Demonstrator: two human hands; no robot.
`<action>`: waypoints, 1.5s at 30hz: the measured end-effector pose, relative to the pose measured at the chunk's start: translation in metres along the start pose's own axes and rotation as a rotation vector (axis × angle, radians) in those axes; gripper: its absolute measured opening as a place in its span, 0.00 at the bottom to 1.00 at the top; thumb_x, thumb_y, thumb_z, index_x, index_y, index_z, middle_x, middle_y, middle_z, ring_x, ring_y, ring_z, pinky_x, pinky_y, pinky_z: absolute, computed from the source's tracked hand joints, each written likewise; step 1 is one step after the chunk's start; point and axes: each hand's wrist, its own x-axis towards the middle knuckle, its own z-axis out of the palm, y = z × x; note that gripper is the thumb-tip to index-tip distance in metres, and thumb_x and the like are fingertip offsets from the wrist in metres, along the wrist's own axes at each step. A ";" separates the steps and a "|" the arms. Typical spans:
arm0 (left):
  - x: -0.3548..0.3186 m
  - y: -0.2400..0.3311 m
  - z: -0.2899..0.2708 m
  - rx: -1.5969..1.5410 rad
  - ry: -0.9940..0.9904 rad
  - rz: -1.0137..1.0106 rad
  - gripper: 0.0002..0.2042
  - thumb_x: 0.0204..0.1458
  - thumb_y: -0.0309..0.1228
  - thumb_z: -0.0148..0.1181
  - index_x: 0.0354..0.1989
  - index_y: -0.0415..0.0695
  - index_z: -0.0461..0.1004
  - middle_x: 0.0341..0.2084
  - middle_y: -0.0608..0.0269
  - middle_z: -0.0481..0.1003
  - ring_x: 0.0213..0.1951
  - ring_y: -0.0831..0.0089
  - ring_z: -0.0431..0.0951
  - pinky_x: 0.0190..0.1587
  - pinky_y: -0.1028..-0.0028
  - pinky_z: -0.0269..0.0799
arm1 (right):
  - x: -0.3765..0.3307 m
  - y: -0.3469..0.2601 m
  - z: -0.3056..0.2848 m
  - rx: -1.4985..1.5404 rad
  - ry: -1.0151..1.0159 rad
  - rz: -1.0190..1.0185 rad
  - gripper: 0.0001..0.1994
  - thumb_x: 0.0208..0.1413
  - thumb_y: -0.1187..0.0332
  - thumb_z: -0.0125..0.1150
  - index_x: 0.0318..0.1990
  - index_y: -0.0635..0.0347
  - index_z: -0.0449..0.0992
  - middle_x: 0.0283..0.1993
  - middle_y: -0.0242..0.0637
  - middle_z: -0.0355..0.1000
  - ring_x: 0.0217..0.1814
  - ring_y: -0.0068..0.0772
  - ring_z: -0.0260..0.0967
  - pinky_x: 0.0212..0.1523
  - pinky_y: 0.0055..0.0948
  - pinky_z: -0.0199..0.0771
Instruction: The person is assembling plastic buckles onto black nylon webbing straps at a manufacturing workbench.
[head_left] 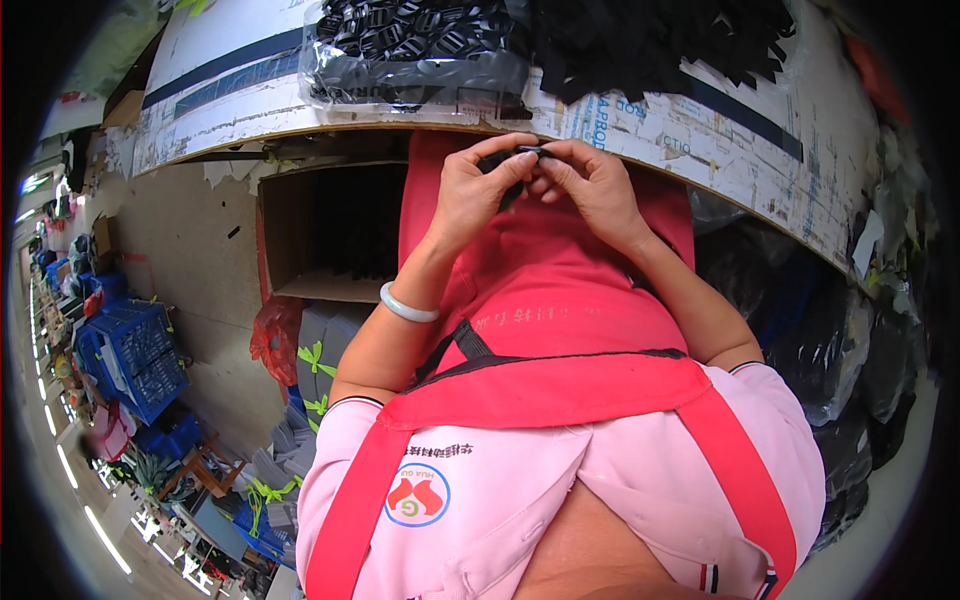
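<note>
Both hands meet above my lap, just in front of the table edge. My left hand (478, 190) is closed, its thumb and fingers pinching a black webbing strap (513, 192) that partly shows below the fingers. Between the two hands sits a small black plastic buckle (531, 151), mostly covered by fingertips. My right hand (592, 185) pinches this buckle from the other side, fingers curled. Beyond the hands, a clear plastic bag (420, 80) full of black buckles lies on the table, beside a heap of black straps (660, 45).
The cardboard-covered table (235, 115) curves across the top. Below it, at left, stands an open cardboard box (290, 285) with dark contents. Wrapped dark bundles (835, 350) fill the right side. A red plastic bag (277, 340) and blue crates (130, 355) are on the left.
</note>
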 end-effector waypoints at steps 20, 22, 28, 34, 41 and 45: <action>0.011 0.000 -0.007 -0.214 0.035 0.033 0.11 0.56 0.32 0.61 0.43 0.37 0.76 0.22 0.60 0.76 0.18 0.77 0.72 0.19 0.82 0.66 | 0.054 -0.054 -0.035 -0.509 0.316 -0.446 0.07 0.51 0.70 0.66 0.37 0.61 0.78 0.35 0.35 0.73 0.34 0.24 0.70 0.36 0.25 0.69; 0.008 0.007 -0.005 -0.212 -0.043 -0.018 0.11 0.56 0.33 0.61 0.41 0.37 0.76 0.22 0.60 0.76 0.17 0.76 0.73 0.19 0.82 0.66 | 0.076 -0.077 -0.053 -0.916 0.534 -0.507 0.13 0.51 0.62 0.66 0.41 0.58 0.77 0.36 0.37 0.74 0.35 0.33 0.72 0.37 0.31 0.72; 0.001 0.004 0.003 -0.268 -0.060 -0.093 0.12 0.56 0.33 0.60 0.42 0.36 0.76 0.20 0.58 0.76 0.17 0.77 0.73 0.19 0.83 0.66 | 0.106 -0.066 -0.087 -1.131 0.577 -0.411 0.15 0.51 0.58 0.65 0.42 0.57 0.78 0.35 0.39 0.75 0.39 0.41 0.72 0.42 0.36 0.72; 0.002 0.006 -0.008 -0.048 0.111 0.053 0.10 0.54 0.29 0.63 0.41 0.35 0.78 0.21 0.61 0.77 0.19 0.80 0.74 0.20 0.83 0.68 | 0.058 -0.079 -0.040 -0.561 0.159 -0.242 0.11 0.55 0.65 0.64 0.39 0.63 0.77 0.29 0.25 0.72 0.33 0.14 0.65 0.36 0.21 0.68; 0.007 -0.001 0.004 -0.056 0.117 0.196 0.11 0.53 0.29 0.64 0.41 0.36 0.78 0.22 0.61 0.77 0.20 0.81 0.75 0.20 0.83 0.68 | 0.026 -0.041 -0.009 -0.343 -0.062 -0.039 0.12 0.57 0.66 0.63 0.42 0.67 0.78 0.31 0.28 0.75 0.32 0.12 0.67 0.33 0.16 0.68; 0.007 -0.004 -0.007 -0.303 0.037 0.074 0.16 0.59 0.38 0.56 0.41 0.35 0.77 0.28 0.57 0.77 0.25 0.75 0.77 0.19 0.80 0.70 | 0.025 -0.048 -0.009 -0.235 -0.069 -0.021 0.12 0.58 0.65 0.62 0.42 0.67 0.78 0.31 0.28 0.75 0.32 0.12 0.66 0.33 0.16 0.68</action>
